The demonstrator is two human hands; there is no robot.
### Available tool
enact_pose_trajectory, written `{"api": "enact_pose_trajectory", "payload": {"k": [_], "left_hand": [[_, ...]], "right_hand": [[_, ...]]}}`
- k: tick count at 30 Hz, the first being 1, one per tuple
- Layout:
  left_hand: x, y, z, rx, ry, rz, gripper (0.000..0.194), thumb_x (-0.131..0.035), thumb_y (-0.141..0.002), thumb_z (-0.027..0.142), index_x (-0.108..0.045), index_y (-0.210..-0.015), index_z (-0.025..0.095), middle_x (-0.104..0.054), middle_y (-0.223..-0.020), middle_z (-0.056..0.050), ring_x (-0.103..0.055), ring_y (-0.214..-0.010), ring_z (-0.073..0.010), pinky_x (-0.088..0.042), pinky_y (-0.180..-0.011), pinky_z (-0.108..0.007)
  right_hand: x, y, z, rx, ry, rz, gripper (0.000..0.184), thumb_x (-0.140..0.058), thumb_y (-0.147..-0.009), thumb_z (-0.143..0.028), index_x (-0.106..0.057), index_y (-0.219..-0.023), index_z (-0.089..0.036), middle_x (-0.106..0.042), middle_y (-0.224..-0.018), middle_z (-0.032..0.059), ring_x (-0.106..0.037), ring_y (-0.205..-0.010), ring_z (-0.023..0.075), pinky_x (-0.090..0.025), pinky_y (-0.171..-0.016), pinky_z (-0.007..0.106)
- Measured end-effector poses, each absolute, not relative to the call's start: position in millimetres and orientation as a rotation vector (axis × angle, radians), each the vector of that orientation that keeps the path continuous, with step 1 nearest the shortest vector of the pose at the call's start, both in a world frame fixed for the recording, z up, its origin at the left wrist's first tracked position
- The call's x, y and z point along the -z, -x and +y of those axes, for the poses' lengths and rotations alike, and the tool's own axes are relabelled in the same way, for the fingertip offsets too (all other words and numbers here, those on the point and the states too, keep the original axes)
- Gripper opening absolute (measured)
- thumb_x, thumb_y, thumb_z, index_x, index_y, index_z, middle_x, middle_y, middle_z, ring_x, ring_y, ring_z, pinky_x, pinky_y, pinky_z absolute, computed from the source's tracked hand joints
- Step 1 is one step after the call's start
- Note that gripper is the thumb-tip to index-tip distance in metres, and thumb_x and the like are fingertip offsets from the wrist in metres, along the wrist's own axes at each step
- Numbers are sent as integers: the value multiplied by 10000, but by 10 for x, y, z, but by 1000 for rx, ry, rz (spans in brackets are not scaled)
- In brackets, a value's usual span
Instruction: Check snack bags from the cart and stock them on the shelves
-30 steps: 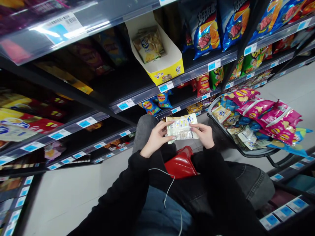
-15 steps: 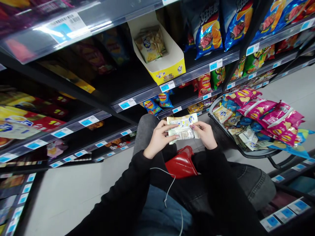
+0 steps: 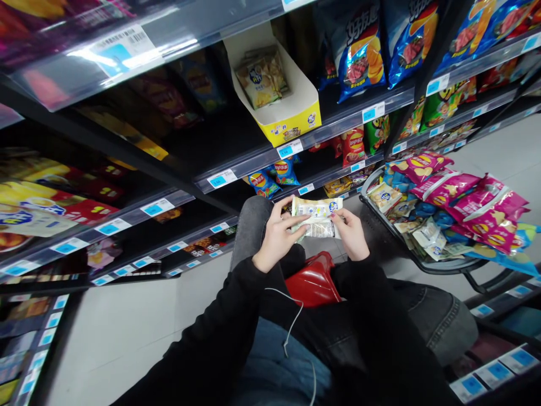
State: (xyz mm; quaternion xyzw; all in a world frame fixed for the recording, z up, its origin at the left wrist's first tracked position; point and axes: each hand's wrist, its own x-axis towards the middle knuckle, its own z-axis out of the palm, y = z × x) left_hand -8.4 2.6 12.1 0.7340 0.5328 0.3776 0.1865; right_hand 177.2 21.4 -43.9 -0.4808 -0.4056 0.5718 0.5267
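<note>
Both my hands hold one small pale snack packet point(image 3: 316, 216) in front of me, low before the shelves. My left hand point(image 3: 279, 234) grips its left end with the thumb on top. My right hand point(image 3: 350, 234) pinches its right end. The packet's printed back faces me, tilted slightly away. A yellow-fronted cardboard display box point(image 3: 282, 101) with a few similar packets stands on the shelf above. My knees and a red stool point(image 3: 313, 281) are below my hands.
Dark shelves point(image 3: 296, 149) with blue price tags run across the left and top, stocked with chip bags point(image 3: 357, 51). A wire basket cart point(image 3: 422, 262) on the right is heaped with pink and blue snack bags. Grey floor lies at lower left.
The packet has tipped further away from me and my hands have drawn closer together on it. The view has shifted slightly.
</note>
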Motion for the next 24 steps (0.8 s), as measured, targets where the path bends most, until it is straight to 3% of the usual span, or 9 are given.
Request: {"api": "enact_pose_trajectory", "payload": {"k": [2,4,6,8,15,24], "left_hand": [[-117,74,27,-1060,-2009,1490,275,-720,-747,350,-733,-990,221,-378,-1421,-101,-585,-765,-130,-536,-802,-391],[-90,52,26,-1062,-1939,1455,353,-773,-680,375,-732,-991,213,-334,-1461,-106,-598,-985,-226,-523,-876,-422],[-49,23,24,-1055,-1907,1415,347,-791,-657,362,-741,-968,215,-332,-1466,-97,-490,-1214,-307,-469,-982,-455],[-10,-1,21,-1060,-1901,1402,273,-778,-679,325,-753,-929,218,-351,-1455,-88,-400,-1309,-324,-405,-1055,-472],[-16,23,39,-1085,-1874,1448,119,-738,-721,235,-759,-837,237,-477,-1355,-70,-486,-1239,-279,-422,-1038,-456],[-177,117,24,-986,-2076,1416,125,-605,-835,273,-698,-851,190,-645,-1228,-94,-607,-1123,-245,-473,-981,-419]], "right_hand": [[414,-1799,215,-1286,1166,-1070,245,-647,-735,-418,-594,-704,-181,-592,-712,15,-541,-693,158,-450,-661,276],[381,-1814,211,-1194,1161,-1169,202,-646,-747,-377,-610,-694,-185,-590,-737,20,-549,-739,169,-442,-713,292],[347,-1810,201,-1133,1141,-1232,165,-642,-755,-338,-628,-687,-188,-586,-747,22,-553,-763,173,-432,-752,303],[323,-1790,187,-1102,1122,-1268,143,-638,-760,-310,-639,-680,-191,-572,-737,19,-547,-761,170,-426,-767,306],[325,-1722,161,-1099,1107,-1308,159,-641,-756,-307,-622,-640,-201,-537,-717,14,-532,-757,178,-431,-755,310],[369,-1771,206,-1134,1149,-1321,220,-623,-753,-374,-606,-630,-192,-589,-794,39,-545,-769,183,-427,-713,299]]}}
